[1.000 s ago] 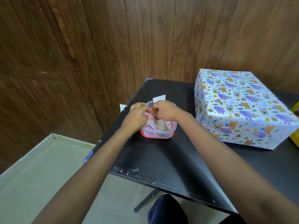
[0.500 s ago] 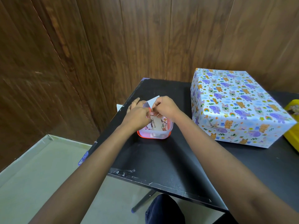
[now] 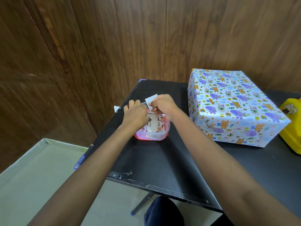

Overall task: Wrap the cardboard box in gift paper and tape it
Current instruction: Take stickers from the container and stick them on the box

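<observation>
The gift-wrapped box (image 3: 234, 108) sits on the right half of the black counter (image 3: 162, 160), its far side close to the wooden wall (image 3: 146, 38). Pale blue paper printed with purple elephants, bears and rainbows covers every face that shows, and folded seams meet on its near-left end.

Well left of the box, near the counter's left edge, stands a small clear tub (image 3: 153, 136) with a red base. Both hands are at it. The left hand (image 3: 135, 115) has its fingers curled around the tub's far-left wall, and its thumb lies on a floral card (image 3: 154, 123) that stands tilted inside. Whether the thumb presses the card or only touches it cannot be told. The right hand (image 3: 162, 105) is above the tub's far rim, its fingers closed, pinching 1 small white slip (image 3: 151, 99) between thumb and forefinger; the slip sticks up and to the far left.

A yellow object (image 3: 291, 128) shows at the right edge, just beside the box. Another white scrap (image 3: 116, 108) pokes out past the counter's left edge. The pale floor (image 3: 40, 176) lies below to the left.
</observation>
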